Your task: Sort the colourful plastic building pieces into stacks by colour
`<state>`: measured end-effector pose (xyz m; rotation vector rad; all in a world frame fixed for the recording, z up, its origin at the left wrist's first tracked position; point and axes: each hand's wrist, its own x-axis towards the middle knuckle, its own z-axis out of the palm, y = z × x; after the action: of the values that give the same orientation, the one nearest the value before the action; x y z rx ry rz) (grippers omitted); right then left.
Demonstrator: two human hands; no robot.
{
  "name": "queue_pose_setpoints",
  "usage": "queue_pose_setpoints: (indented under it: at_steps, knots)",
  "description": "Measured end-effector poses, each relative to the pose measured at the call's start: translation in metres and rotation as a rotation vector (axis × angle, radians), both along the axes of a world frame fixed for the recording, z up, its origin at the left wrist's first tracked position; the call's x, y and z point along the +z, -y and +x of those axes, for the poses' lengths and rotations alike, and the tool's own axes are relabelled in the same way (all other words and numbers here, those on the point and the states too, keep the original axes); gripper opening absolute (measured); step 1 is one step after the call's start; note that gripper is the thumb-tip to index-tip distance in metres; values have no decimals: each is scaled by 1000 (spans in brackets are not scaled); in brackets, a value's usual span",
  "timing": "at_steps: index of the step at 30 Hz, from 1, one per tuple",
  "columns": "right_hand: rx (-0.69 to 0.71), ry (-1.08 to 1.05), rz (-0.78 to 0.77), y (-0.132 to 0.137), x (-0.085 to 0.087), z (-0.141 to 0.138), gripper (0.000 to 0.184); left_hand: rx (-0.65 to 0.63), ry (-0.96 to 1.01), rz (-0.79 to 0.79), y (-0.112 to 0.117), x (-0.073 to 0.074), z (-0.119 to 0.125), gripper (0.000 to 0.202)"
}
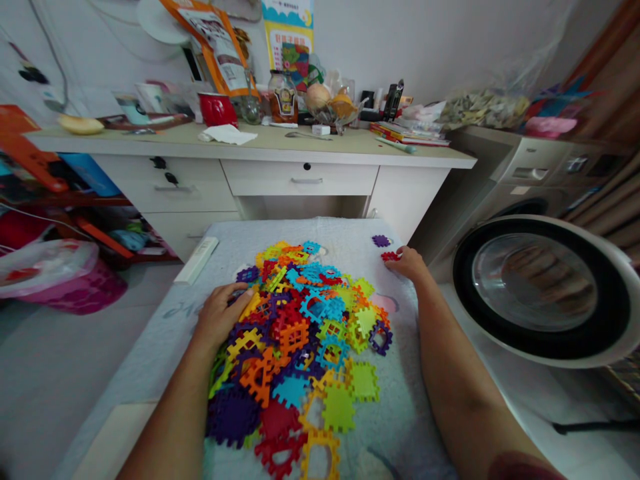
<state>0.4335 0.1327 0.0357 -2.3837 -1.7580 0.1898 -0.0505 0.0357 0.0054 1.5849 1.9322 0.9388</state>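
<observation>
A heap of colourful plastic interlocking tiles [295, 333] with notched edges covers the middle of a cloth-covered table [400, 400]. My left hand [223, 310] rests at the heap's left side, its fingers bent against a yellow tile [250, 305]; whether it grips that tile is unclear. Out to the right, near the table's far right corner, my right hand [407, 262] pinches a red interlocking tile [390, 257] at or just above the cloth. Just beyond it a purple tile [381, 241] lies by itself. Another purple tile [381, 337] sits at the heap's right edge.
A white box-like bar [197, 261] lies at the table's left edge. Behind stands a white desk [300, 155] with drawers, a red pot [217, 109] and a jar [283, 99] on it. The washing machine door [545, 287] hangs open at right; a pink bin [75, 280] stands left.
</observation>
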Motion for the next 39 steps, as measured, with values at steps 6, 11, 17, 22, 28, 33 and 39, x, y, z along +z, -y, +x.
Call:
queue_pose_setpoints:
  at_steps: [6, 11, 17, 22, 28, 33, 39]
  knots:
    - [19, 21, -38, 1, -2, 0, 53, -1, -7, 1, 1, 3, 2, 66]
    - [19, -24, 47, 1, 14, -1, 54, -1, -6, -2, 2, 6, 4, 65]
    - [535, -343, -160, 9, 46, -22, 18, 2, -4, -3, 4, 8, 5, 65]
    - [690, -274, -309, 15, 43, -56, 18, 2, -8, 7, 3, 7, 4, 63]
    - [688, -186, -363, 16, 34, -66, 9, 0, 6, 4, 2, 3, 3, 64]
    - [675, -197, -294, 17, 40, -60, 15, -6, -4, 21, 2, 3, 2, 64]
    - [575, -281, 2, 15, 47, -60, 25, -13, -16, 22, 0, -1, 0, 64]
